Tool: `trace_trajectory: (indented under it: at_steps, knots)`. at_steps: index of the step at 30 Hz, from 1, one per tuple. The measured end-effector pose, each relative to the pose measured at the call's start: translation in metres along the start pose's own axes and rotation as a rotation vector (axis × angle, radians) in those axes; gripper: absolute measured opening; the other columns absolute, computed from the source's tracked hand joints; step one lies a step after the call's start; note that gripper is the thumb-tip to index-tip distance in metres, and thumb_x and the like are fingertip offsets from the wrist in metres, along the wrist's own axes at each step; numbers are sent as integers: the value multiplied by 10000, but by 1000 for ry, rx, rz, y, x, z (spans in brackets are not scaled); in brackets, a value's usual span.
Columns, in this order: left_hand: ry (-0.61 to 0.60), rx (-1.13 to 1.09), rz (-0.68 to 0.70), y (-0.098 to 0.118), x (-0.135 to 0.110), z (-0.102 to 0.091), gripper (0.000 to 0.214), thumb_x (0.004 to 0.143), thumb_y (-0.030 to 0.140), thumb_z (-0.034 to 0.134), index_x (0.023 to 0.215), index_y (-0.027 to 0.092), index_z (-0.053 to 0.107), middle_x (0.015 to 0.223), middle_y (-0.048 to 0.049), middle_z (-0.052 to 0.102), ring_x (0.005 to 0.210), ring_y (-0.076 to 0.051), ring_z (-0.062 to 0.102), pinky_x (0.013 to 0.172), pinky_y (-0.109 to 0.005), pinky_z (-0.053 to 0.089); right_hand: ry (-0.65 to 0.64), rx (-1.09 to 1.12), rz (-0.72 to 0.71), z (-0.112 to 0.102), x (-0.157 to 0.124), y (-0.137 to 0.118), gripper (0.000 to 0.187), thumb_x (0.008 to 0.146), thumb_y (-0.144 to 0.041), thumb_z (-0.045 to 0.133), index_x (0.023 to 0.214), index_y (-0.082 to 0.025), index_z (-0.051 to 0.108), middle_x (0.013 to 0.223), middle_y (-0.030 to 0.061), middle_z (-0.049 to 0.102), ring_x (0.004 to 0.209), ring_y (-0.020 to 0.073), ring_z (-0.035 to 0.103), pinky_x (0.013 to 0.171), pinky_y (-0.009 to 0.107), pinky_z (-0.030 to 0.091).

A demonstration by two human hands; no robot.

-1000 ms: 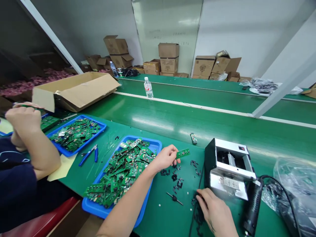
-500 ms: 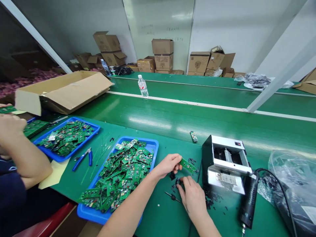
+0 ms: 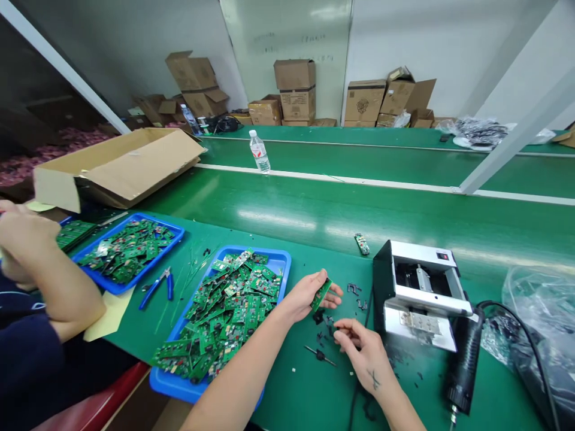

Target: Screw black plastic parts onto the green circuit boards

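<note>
One circuit board [image 3: 322, 293] is in the left hand [image 3: 304, 296], two bottles [image 3: 259, 153] beyond.

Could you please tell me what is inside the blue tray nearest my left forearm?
The blue tray holds a heap of green circuit boards. Whatever lies beneath the top layer is hidden, and the left forearm covers part of the tray.

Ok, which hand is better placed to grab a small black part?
Probably the right hand: it is close beside the small black parts, though I can't tell whether it already holds one. The left hand is taken up holding the green board.
</note>
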State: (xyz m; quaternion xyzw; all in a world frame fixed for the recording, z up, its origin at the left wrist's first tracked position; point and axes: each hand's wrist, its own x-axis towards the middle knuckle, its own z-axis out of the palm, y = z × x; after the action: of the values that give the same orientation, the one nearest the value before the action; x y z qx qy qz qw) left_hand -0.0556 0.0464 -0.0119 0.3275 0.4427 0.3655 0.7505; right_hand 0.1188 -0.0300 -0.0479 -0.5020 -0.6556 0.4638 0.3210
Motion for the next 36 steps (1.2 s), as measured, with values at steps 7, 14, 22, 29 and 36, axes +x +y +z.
trace_trajectory:
  at_steps: [7,14,22,29,36]
  knots:
    - [-176,379,16,8,-16,-4,400,851,571,523,869,176,460,710,25,550,531,-63,440,537,-197,380,-11,157,34,-5,0,5,364,940,-424,427,1099,-215,679,911,71,602,648,140,619,602,245,551]
    - [-367,843,2,31,-33,-17,231,872,396,517,947,189,588,702,24,578,587,-102,500,575,-206,393,19,240,99,-6,0,7,345,922,-429,464,1120,-200,631,963,86,611,782,168,646,695,284,594]
    - [-425,995,103,24,-31,-13,266,778,317,684,1004,198,608,926,-22,676,875,-164,622,757,-233,444,75,267,75,-7,-1,0,225,858,-389,590,891,-184,677,886,80,659,756,172,642,655,254,568]
    - [-469,1012,122,20,-30,-15,256,793,292,685,1019,209,597,1011,-22,668,968,-165,608,823,-240,434,19,332,27,-10,-2,0,199,863,-359,594,848,-193,703,897,84,665,725,173,652,670,286,584]
    - [-492,1035,147,21,-31,-13,243,800,252,674,1035,211,627,1016,-12,684,949,-154,614,822,-223,422,5,333,-9,-12,-2,-2,188,873,-328,587,843,-190,710,891,86,680,700,173,663,651,289,588]
